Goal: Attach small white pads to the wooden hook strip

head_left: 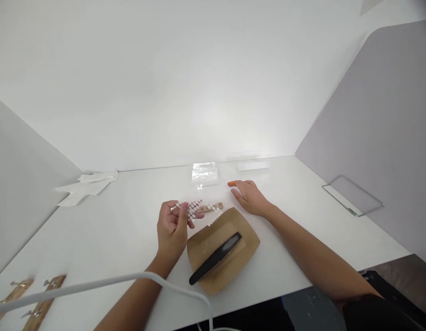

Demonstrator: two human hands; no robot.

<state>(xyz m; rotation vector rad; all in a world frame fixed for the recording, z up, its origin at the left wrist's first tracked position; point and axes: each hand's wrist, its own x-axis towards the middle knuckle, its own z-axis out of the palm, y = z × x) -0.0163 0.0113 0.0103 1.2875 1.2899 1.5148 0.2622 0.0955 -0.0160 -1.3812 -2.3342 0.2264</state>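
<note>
Left hand (172,226) pinches a sheet of white dots (200,210), fingers closed on its left end; the sheet sticks out to the hand's right, over a wooden strip (213,208). Right hand (249,196) lies flat on the worktop (130,220), fingers loosely spread, gripping nothing; an orange tip (231,183) shows at its fingertips. Brown paper (222,248) with a black tool (215,258) lies between and just below both hands. Clear bag (204,174) beyond them.
</note>
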